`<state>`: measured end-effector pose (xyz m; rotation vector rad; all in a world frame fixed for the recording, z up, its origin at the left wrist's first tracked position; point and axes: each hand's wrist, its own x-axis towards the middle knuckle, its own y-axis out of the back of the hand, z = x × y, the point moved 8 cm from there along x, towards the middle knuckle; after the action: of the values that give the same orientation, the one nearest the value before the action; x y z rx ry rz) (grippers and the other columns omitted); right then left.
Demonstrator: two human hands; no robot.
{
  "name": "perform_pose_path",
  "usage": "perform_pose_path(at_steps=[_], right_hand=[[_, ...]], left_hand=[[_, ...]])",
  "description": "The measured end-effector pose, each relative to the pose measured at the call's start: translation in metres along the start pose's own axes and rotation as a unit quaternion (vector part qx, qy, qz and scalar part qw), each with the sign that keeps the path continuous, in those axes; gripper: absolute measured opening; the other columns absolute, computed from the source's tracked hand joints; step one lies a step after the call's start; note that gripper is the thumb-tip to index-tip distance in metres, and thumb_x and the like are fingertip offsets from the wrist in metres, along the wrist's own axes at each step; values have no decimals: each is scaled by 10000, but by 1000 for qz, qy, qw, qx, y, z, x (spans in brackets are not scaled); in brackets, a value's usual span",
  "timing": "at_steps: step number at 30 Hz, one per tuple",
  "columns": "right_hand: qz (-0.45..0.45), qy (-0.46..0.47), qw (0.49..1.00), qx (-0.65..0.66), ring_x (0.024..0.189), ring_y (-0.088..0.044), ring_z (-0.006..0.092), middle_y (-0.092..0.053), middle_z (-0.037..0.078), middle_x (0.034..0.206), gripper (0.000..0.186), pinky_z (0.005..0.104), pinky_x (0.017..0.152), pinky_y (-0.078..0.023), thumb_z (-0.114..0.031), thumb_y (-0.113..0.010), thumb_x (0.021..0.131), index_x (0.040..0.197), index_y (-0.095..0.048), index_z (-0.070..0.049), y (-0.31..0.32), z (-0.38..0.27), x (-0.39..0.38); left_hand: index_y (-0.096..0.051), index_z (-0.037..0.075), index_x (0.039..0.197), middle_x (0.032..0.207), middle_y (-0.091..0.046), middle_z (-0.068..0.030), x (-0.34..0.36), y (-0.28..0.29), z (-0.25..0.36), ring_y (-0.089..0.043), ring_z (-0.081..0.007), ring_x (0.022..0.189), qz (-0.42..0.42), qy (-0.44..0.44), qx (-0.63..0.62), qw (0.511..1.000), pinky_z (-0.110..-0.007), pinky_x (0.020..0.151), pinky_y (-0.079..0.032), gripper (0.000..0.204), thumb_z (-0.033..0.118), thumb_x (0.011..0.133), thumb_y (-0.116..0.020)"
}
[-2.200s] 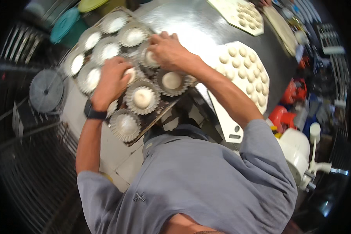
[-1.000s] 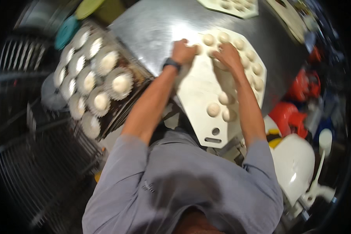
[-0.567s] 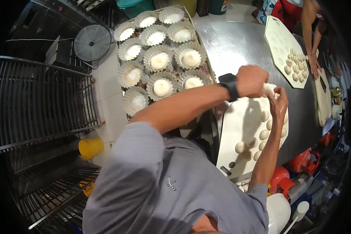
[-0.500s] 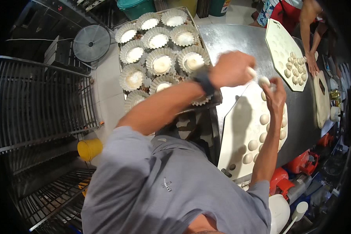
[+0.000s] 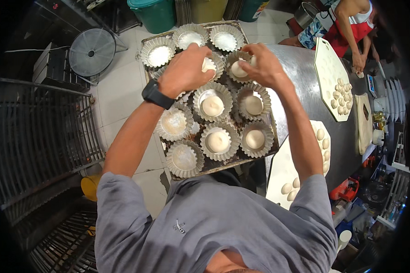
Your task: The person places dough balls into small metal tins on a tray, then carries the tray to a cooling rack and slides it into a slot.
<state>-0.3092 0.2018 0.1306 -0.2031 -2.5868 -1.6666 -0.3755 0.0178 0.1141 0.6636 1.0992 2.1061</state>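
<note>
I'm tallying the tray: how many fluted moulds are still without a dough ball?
5 visibly: three in the far row, two in the left column. The left hand may hide more.

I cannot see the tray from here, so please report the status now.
Left hand and right hand each set a dough ball into fluted moulds. Bottom-left moulds hold no ball. Nothing blocks the tray.

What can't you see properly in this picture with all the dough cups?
Head view only:
- The cup under the left hand: the hand covers it, so its filling is hidden.
- The near edge of the tray: the person's grey shirt covers it.
- The white board with dough balls: partly behind the right forearm.
- The clutter at the right edge: too small and bent.
</note>
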Motion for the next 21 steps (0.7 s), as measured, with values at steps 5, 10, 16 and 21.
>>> perform_pose_path(at_steps=[5, 10, 16, 21], right_hand=[[-44, -86, 989, 110, 1102, -628, 321, -645, 219, 1192, 395, 390, 938, -501, -158, -631, 878, 1228, -581, 18, -1, 9, 43], [34, -22, 997, 64, 1041, -625, 351, -675, 187, 1020, 359, 392, 911, -506, -145, -620, 887, 1220, -608, -12, -17, 2, 86], [163, 123, 967, -149, 1175, -523, 336, -579, 107, 1232, 327, 517, 979, -400, -178, -626, 878, 1195, -704, -172, -59, 27, 98], [285, 58, 950, -115, 1092, -564, 312, -623, 108, 1143, 298, 483, 932, -442, -163, -657, 884, 1175, -706, -127, 8, 71, 15]], left_hand=[[-588, -26, 1241, 1150, -655, -254, 55, 32, -69, -637, -368, 1080, 11, 18, -160, 987, -442, 958, -495, 428, 203, 879, -603], [-629, -13, 1183, 1091, -706, -254, 94, 25, -85, -690, -387, 995, -11, 21, -133, 991, -446, 908, -517, 375, 164, 852, -621], [-714, 58, 1067, 1032, -665, -179, 104, -2, -85, -585, -383, 1030, 97, -240, 19, 966, -452, 947, -476, 308, 48, 760, -690], [-685, 34, 1170, 1151, -661, -156, 105, -12, -57, -589, -344, 1129, 87, -203, 179, 959, -446, 999, -437, 299, 102, 879, -686]])
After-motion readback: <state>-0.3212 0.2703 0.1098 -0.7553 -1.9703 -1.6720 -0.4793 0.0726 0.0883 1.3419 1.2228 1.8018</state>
